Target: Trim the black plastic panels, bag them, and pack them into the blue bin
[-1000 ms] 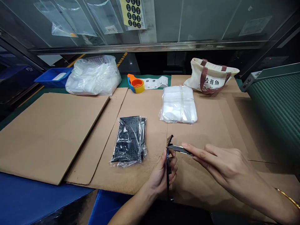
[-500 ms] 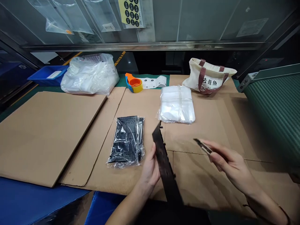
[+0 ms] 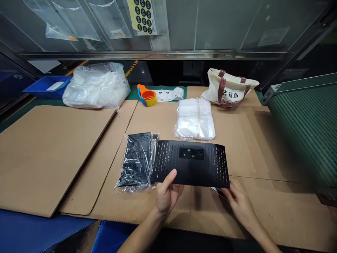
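Black panel (image 3: 193, 170) | left fingers (image 3: 169, 179) clamped on it | right fingers (image 3: 235, 191) partly hidden; cannot tell their grip

**Half hidden behind the black panel (image 3: 191, 172)**

At 6 o'clock, the left hand (image 3: 166, 197) has most of its fingers out of sight behind the panel. At 4 o'clock, the right hand (image 3: 240, 203) is blurred, and only a sliver of a slim tool (image 3: 218, 192) shows beside it. The frame crops the sticker sheet (image 3: 143, 17) near 11 o'clock and the green belt (image 3: 308, 130) at 3. Print on the paper strip (image 3: 171, 95), at 12, is too small to read.
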### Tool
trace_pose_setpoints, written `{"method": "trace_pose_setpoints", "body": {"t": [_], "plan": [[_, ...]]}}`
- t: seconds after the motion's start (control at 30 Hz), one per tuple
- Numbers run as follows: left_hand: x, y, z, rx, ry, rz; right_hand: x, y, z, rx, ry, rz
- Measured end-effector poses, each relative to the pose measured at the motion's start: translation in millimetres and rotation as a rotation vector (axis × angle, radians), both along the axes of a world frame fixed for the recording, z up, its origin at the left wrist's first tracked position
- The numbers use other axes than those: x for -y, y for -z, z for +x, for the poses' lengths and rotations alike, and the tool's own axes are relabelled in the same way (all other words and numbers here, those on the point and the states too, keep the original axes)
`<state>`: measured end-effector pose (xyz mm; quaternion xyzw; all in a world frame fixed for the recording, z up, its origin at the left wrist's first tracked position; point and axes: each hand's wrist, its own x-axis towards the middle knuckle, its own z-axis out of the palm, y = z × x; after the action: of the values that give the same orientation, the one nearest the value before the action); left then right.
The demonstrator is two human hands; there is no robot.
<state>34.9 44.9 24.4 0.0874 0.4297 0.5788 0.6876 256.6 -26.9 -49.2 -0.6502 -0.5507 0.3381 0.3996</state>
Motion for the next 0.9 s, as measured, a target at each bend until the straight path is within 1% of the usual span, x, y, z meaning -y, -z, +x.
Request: {"method": "trace_pose_setpoints", "body": {"t": [0.07, 0.13, 0.17, 0.23, 0.3, 0.4, 0.53, 0.6, 0.7, 0.9], "plan": [[6, 2.8, 0, -0.007, 0.084, 0.033, -9, -11.3, 1, -0.389, 0.166, -0.099], [12, 6.0, 1, -0.007, 0.185, 0.076, -19, -24.1, -2, -0.735, 0.278, -0.168], [14, 7.4, 0, -0.011, 0.242, 0.102, -23, -30.2, -4, -0.857, 0.31, -0.193], [16, 8.9, -2, -0.016, 0.345, 0.156, -30, -40.8, -9, -0.999, 0.352, -0.244], [13, 7.6, -6, 0.003, 0.388, 0.192, -35, -48.2, -12, -1.062, 0.395, -0.261], [6, 1.5, -16, 0.041, 0.333, 0.211, -41, -54.0, -10, -1.101, 0.419, -0.235], [-3, -6.3, -24, -0.039, 0.264, 0.207, -44, -55.9, -7, -1.107, 0.351, -0.229], [-5, -8.6, -23, -0.049, 0.265, 0.201, -45, -55.8, -8, -1.104, 0.319, -0.224], [-8, -11.5, -20, -0.003, 0.27, 0.185, -46, -56.0, -10, -1.084, 0.32, -0.201], [-12, -13.6, -13, 0.045, 0.214, 0.166, -48, -56.7, -13, -1.099, 0.376, -0.226]]}}
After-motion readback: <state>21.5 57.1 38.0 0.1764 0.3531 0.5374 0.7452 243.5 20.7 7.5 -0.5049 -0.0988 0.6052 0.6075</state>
